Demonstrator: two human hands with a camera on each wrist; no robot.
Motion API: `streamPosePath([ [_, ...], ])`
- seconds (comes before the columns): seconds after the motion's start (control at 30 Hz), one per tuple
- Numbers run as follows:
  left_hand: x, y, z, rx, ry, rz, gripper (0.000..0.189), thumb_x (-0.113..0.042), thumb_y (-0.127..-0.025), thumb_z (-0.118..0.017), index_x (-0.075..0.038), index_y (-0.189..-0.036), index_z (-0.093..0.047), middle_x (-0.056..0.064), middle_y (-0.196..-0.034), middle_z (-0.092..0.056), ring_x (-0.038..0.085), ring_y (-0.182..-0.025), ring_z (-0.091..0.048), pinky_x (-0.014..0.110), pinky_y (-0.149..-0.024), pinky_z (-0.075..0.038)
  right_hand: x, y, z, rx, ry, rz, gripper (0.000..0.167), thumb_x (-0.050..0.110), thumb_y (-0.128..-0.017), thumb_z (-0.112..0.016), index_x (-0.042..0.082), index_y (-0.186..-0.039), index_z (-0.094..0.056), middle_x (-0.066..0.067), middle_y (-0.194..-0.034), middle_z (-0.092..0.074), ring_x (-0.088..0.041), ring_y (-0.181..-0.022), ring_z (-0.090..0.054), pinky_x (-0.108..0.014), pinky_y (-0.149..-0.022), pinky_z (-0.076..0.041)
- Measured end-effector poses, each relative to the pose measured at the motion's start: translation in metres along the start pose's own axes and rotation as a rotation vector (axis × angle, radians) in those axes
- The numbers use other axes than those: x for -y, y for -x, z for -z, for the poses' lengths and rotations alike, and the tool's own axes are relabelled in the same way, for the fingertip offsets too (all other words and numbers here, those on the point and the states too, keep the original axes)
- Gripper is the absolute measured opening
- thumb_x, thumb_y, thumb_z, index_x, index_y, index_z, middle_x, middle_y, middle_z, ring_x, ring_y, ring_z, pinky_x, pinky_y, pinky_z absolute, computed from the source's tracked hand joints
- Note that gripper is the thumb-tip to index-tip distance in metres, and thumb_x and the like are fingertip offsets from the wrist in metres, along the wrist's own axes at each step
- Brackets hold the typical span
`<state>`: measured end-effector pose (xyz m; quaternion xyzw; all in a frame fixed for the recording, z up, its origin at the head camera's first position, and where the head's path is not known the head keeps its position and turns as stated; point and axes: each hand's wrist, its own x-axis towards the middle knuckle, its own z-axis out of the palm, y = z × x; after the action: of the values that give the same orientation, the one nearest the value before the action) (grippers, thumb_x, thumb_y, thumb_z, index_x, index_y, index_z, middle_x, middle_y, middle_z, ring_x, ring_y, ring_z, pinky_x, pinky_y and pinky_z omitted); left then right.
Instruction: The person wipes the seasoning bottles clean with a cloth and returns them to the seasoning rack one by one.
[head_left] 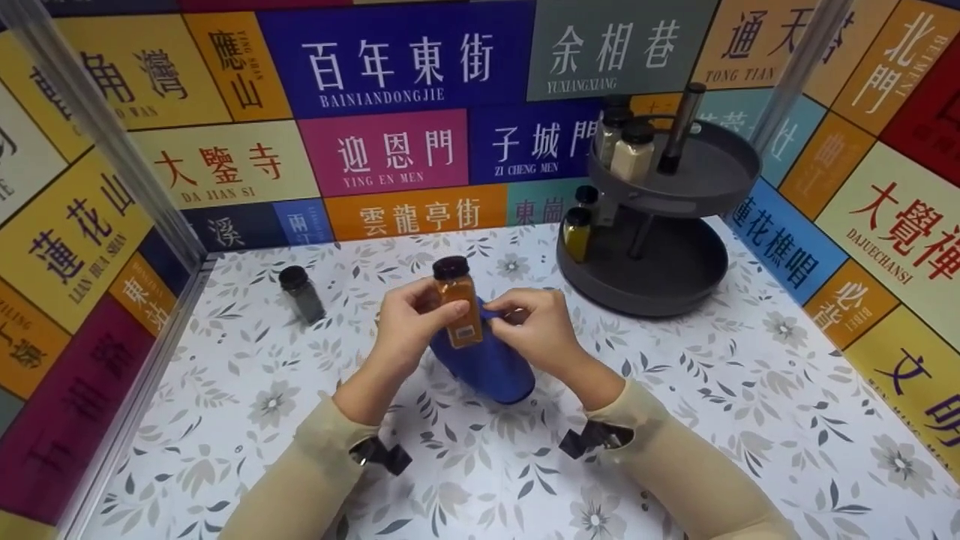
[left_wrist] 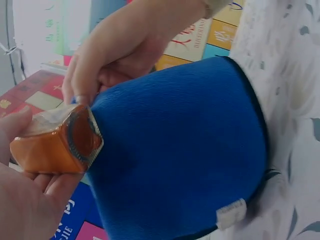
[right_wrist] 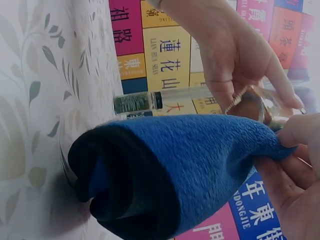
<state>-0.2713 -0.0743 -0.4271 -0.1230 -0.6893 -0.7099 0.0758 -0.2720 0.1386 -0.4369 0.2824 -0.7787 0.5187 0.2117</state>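
Observation:
My left hand (head_left: 409, 319) grips a square spice jar (head_left: 459, 304) with orange contents and a dark lid, held upright above the table. My right hand (head_left: 534, 322) pinches the upper edge of a blue cloth (head_left: 491, 367), which hangs down just beside the jar. In the left wrist view the cloth (left_wrist: 185, 150) spreads wide, a white tag near its lower corner, and the jar's base (left_wrist: 82, 137) is close to it. Folded layers with dark trim show at the cloth's lower end (right_wrist: 125, 180) in the right wrist view.
A jar with dark contents (head_left: 302, 294) stands on the patterned table (head_left: 255, 465) at the left. To the right rear is a two-tier dark rack (head_left: 645, 289) holding several jars. Panels with large lettering (head_left: 397, 67) line the back and sides.

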Motion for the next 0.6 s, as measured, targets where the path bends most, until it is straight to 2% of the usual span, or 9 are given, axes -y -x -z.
streamPosePath([
  [0.23, 0.012, 0.003, -0.006, 0.159, -0.021, -0.042, 0.029, -0.008, -0.087, -0.085, -0.003, -0.115, -0.079, -0.001, -0.084, -0.071, 0.014, -0.077, -0.064, 0.026, -0.071, -0.054, -0.001, -0.005, 0.008, -0.068, -0.042, -0.069, 0.017, -0.006, -0.087, -0.078, 0.005, -0.097, -0.085, -0.010, -0.092, -0.082, -0.018, -0.083, -0.079, -0.026, -0.071, -0.064],
  [0.4, 0.015, 0.003, -0.004, 0.278, -0.037, -0.059, 0.034, -0.006, -0.086, -0.085, -0.004, -0.120, -0.078, -0.002, -0.085, -0.073, 0.012, -0.076, -0.066, 0.026, -0.071, -0.055, 0.003, -0.006, 0.013, -0.117, -0.110, -0.002, 0.019, -0.011, -0.086, -0.077, 0.002, -0.098, -0.084, -0.014, -0.092, -0.081, -0.016, -0.085, -0.079, -0.027, -0.074, -0.065],
  [0.5, 0.014, 0.003, -0.003, 0.302, -0.060, -0.073, 0.035, -0.008, -0.086, -0.086, -0.005, -0.120, -0.078, -0.002, -0.084, -0.072, 0.013, -0.074, -0.064, 0.026, -0.069, -0.054, 0.005, -0.006, 0.014, -0.132, -0.118, 0.059, 0.020, -0.013, -0.085, -0.076, 0.001, -0.097, -0.084, -0.015, -0.091, -0.080, -0.019, -0.086, -0.079, -0.027, -0.075, -0.065],
  [0.6, 0.014, 0.002, -0.003, 0.271, -0.085, -0.080, 0.034, -0.011, -0.086, -0.087, -0.008, -0.119, -0.079, -0.002, -0.083, -0.070, 0.014, -0.075, -0.063, 0.026, -0.069, -0.053, 0.006, -0.005, 0.012, -0.125, -0.097, 0.109, 0.020, -0.013, -0.085, -0.076, 0.001, -0.097, -0.084, -0.014, -0.091, -0.080, -0.021, -0.085, -0.079, -0.028, -0.075, -0.065],
])
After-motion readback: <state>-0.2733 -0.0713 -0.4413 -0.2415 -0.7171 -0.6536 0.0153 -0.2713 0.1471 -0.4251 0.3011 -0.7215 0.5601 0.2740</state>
